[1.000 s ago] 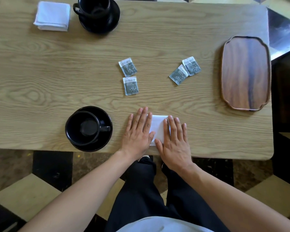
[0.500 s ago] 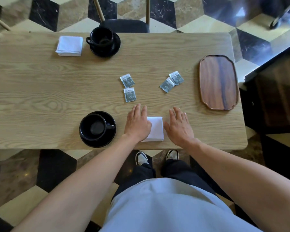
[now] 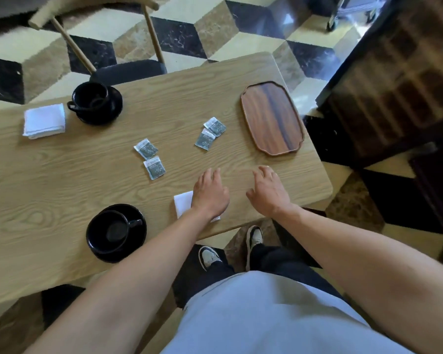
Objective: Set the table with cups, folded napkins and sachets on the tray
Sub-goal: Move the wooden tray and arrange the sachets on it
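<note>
Sachets sit mid-bench, tray far right and bare, near napkin looks folded, both hands open and holding nothing, so gathering sachets probably comes next.

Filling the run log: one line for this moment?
left hand: open, over napkin | right hand: open | tray: bare

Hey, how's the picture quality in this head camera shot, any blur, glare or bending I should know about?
Head view: wide-angle bending curves the table edges; soft motion blur smears the sachets so their print is unreadable; glare washes the polished floor at top right; the cabinet on the right is dark and blurred; both hands stay fairly distinct.
</note>
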